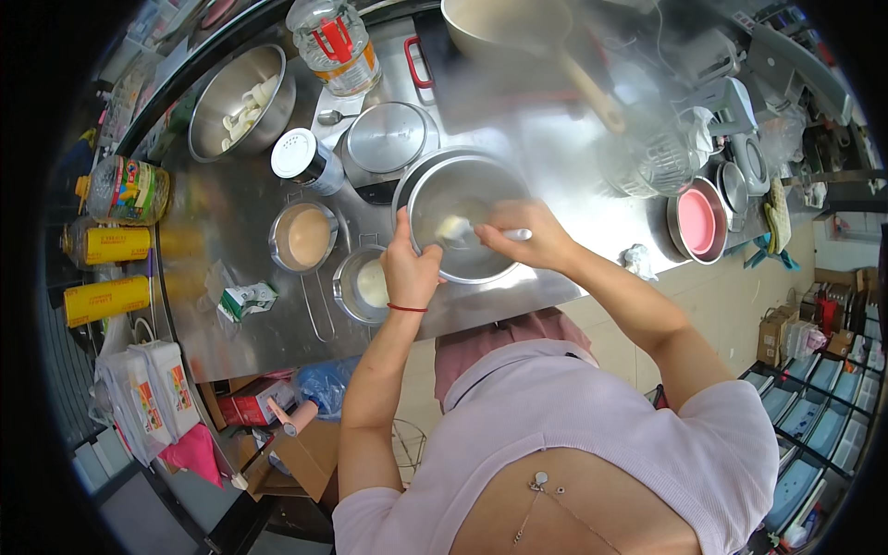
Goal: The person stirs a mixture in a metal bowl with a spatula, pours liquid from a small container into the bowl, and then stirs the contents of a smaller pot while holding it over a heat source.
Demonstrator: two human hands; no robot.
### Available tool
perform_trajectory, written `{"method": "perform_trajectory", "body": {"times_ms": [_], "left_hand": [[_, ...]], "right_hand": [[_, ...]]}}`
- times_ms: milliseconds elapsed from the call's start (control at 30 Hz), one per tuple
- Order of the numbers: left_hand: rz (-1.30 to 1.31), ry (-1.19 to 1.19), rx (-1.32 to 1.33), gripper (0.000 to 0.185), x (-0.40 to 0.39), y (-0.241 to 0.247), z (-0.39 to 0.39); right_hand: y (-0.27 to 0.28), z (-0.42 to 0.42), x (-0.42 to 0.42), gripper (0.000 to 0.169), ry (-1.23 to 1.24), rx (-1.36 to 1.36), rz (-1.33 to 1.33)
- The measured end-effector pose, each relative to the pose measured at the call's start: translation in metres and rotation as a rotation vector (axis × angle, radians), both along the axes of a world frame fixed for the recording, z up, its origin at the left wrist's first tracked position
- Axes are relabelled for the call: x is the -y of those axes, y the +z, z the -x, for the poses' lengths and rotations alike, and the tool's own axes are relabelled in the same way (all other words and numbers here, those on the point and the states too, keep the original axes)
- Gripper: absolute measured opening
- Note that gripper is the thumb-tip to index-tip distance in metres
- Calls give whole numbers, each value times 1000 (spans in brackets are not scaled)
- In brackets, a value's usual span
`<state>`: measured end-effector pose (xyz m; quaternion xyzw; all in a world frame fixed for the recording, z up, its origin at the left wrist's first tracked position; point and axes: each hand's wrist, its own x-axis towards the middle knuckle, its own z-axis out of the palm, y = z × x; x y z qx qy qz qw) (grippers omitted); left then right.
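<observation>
My left hand grips the near left rim of a stainless steel mixing bowl, its thumb side at the rim. In my right hand is the white handle of a spatula, reaching into the bowl. A pale yellow lump shows at the spatula's blurred head. A second metal rim shows behind the bowl, so it seems to rest in or on another vessel. Just left of my left hand stands a small metal pot with creamy liquid. Farther left is another pot holding a beige-orange mixture.
A steel bowl with white pieces, an oil jug and a white-lidded canister stand at the back left. A pan sits at the back. To the right are a pink-bottomed tin and a crumpled tissue by the table's edge.
</observation>
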<state>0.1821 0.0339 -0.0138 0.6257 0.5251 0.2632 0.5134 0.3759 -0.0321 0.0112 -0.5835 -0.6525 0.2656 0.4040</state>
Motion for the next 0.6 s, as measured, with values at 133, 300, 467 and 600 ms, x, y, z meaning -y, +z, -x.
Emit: {"method": "perform_trajectory", "body": {"times_ms": [133,300,467,600], "left_hand": [[1,3,21,66,0,-1,2],[3,13,18,66,1,0,0],[10,35,40,67,1,-4,1],[7,7,-2,68,1,-2,0]], "right_hand": [[3,1,-4,18,-57,151,-30],[13,8,5,20,68,148,3],[12,2,0,17,20,223,10],[9,8,7,17,119,143,22]]}}
